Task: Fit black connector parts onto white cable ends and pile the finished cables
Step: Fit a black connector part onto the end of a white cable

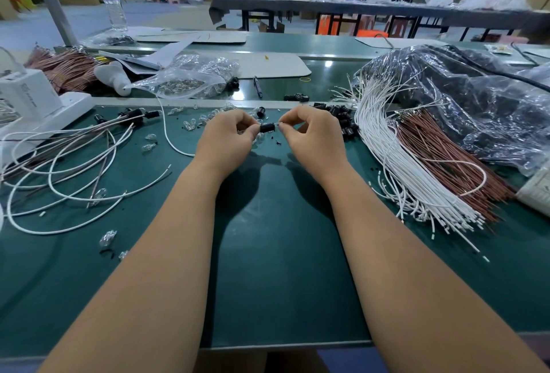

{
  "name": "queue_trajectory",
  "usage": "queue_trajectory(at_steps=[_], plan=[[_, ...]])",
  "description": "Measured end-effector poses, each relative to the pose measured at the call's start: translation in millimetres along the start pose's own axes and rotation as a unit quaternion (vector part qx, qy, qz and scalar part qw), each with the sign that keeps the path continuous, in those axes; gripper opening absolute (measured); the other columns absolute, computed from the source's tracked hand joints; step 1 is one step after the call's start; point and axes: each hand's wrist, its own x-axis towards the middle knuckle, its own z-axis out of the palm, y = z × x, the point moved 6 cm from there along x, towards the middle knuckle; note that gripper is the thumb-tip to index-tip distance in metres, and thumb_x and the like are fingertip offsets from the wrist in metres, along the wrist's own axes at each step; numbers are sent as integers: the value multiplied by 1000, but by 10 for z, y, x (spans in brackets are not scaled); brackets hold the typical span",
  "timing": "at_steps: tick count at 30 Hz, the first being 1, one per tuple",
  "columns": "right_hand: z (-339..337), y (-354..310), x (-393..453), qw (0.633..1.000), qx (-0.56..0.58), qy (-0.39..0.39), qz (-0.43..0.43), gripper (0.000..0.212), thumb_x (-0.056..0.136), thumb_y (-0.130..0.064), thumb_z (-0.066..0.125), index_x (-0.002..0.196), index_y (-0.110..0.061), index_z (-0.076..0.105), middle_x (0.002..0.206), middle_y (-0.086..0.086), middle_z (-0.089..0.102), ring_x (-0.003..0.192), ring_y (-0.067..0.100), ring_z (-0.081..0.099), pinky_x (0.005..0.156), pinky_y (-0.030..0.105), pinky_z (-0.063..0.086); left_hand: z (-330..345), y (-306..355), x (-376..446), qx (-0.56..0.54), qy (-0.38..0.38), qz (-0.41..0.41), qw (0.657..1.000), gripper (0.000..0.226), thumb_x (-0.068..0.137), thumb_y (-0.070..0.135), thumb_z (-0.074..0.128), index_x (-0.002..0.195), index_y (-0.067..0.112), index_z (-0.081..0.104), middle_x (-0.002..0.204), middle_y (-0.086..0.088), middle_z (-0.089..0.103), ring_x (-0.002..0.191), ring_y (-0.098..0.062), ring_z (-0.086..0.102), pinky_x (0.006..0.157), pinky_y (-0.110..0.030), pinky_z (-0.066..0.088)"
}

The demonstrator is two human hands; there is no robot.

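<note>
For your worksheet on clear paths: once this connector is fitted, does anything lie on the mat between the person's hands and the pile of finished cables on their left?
Yes. Loose clear bulbs and one stray white cable lie between the black connector and the finished cables.

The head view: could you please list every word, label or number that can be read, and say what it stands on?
None can be read.
Water bottle: blue label, print too blurred.
White box: grey marking on its side, too small to read.
White packet at the right edge: faint print, unreadable.
</note>
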Motion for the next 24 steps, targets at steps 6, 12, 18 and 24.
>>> queue_trajectory(at_steps=[6, 12, 18, 24], plan=[[-13, 14, -1, 995, 71, 0, 65, 9, 87, -15, 66, 79, -18, 68, 73, -7, 65, 70, 21, 66, 72, 37, 55, -7, 75, -32, -17, 3, 25, 1000, 9, 91, 14, 62, 84, 20, 60, 72, 9, 60, 67, -7, 54, 60, -12, 38], [-10, 28, -16, 988, 123, -3, 94, 22, 88, -11, 65, 70, -23, 62, 69, 1, 67, 54, 13, 61, 54, 18, 46, -2, 202, -76, 21, 31, 67, 997, 3, 88, 13, 64, 88, 15, 65, 84, 3, 68, 86, -19, 64, 83, -31, 49], [4, 35, -19, 990, 107, -5, 92, 20, 88, -11, 65, 73, -23, 61, 69, -2, 65, 53, 15, 60, 59, 27, 51, 12, 242, -79, 61, 30, 83, 994, 5, 89, 12, 61, 91, 11, 65, 85, -1, 67, 80, -20, 60, 76, -31, 49], [58, 35, -35, 967, 214, -60, 126, 18, 92, -5, 59, 78, -16, 58, 79, 10, 67, 47, 4, 55, 45, 13, 41, -48, 168, -77, -114, 21, -13, 993, 12, 84, 9, 66, 74, 15, 67, 61, -3, 64, 51, -4, 53, 54, -16, 44]])
